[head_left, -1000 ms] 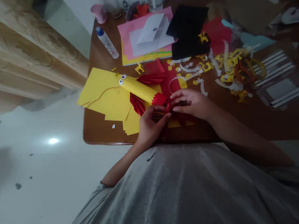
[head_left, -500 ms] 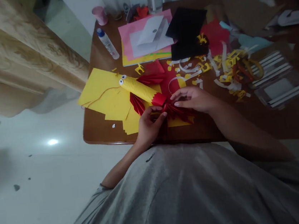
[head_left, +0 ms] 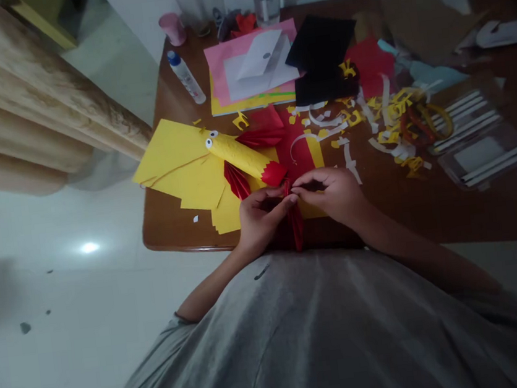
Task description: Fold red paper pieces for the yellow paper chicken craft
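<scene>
My left hand (head_left: 263,215) and my right hand (head_left: 333,195) meet near the table's front edge. Both pinch a pleated red paper fan (head_left: 296,227), whose folds hang down between them. Just beyond my fingertips lies a yellow paper tube fish (head_left: 239,152) with two googly eyes, a red zigzag-edged end and pleated red paper fins (head_left: 237,181) at its sides. Whether the fan touches the fish's red end, I cannot tell. Yellow paper sheets (head_left: 180,162) lie under the fish.
A glue bottle (head_left: 186,77) lies at the back left, near a pink cup (head_left: 173,29). Pink paper (head_left: 220,61) and black sheets (head_left: 316,44) lie behind. Yellow and white scraps, scissors (head_left: 437,120) and a clear plastic case (head_left: 482,150) are on the right.
The spread red fan has been drawn together and now hangs toward me. My right hand has moved down and closed on it beside my left hand.
</scene>
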`<state>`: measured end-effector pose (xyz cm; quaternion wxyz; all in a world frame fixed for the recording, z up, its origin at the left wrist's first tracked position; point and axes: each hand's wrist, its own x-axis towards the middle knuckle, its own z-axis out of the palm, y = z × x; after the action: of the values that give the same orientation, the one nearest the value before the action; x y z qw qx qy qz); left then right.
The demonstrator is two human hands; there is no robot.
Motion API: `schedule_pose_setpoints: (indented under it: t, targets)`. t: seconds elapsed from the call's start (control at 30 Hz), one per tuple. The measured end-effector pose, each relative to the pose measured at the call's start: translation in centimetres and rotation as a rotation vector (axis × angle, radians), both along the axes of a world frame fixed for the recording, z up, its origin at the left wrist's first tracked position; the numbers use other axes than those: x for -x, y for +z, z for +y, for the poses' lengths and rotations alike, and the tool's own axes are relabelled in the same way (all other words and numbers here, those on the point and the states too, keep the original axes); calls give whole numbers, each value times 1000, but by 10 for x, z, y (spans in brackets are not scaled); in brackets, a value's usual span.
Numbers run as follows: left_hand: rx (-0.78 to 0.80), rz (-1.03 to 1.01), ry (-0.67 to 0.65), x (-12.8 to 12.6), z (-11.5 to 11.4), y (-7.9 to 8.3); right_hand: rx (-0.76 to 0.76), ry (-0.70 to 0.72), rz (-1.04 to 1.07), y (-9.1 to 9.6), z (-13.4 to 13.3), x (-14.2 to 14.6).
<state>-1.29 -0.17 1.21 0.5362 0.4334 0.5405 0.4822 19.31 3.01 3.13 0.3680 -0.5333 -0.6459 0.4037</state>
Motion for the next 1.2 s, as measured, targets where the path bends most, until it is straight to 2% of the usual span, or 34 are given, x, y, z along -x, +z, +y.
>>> schedule_pose_setpoints:
  t: [0.2,0.37,0.63,0.8,1.0,1.2]
  targets:
    - [65,-65,-16,-4,3,0,-202,16,-170,7,-4,-5]
    - [52,-65,-58,-5,0,-3,-353,126,-297,5,3,-12]
    - [-43,12,-26,-5,-1,-4,-576,127,-233,-11,13,-12]
    - [9,-83,-4,-6,2,-6,-580,91,-185,-14,14,-7]
    - [75,-138,6,-4,4,-7,-432,7,-62,-14,5,-2]
    - [-91,-32,31,-4,3,-11,-514,40,-127,-18,3,3]
